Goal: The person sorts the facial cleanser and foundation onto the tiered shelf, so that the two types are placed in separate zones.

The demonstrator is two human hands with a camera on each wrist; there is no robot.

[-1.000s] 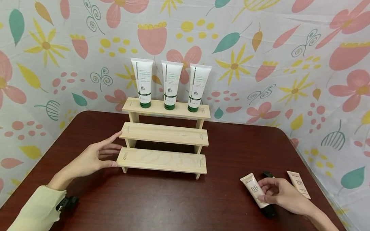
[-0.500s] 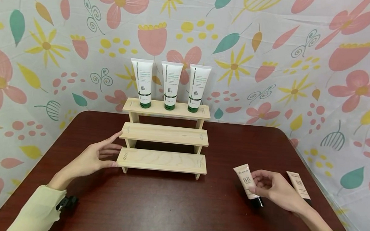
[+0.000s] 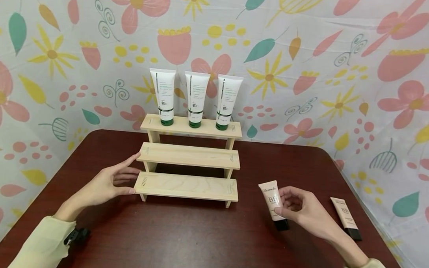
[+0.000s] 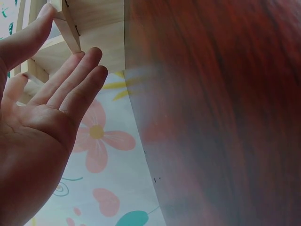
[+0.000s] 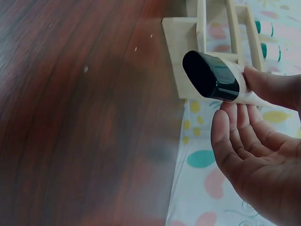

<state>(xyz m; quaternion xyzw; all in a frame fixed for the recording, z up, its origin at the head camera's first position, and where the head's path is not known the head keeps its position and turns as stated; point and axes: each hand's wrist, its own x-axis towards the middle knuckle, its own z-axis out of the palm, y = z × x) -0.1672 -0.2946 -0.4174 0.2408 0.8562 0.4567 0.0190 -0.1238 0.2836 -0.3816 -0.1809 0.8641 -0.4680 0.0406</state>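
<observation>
Tube [image 3: 271,201] hangs pinched between thumb and fingers of the right hand [image 3: 305,210], leaning, black cap [image 3: 281,225] lowest; should that side-on pinch loosen, it could slip. Left of the grip, a wooden stand [image 3: 186,186] bears three white tubes [image 3: 196,96] balanced on their caps; the left hand [image 3: 113,181], clasping nothing but touching the stand's farther end, might nudge them over.
</observation>
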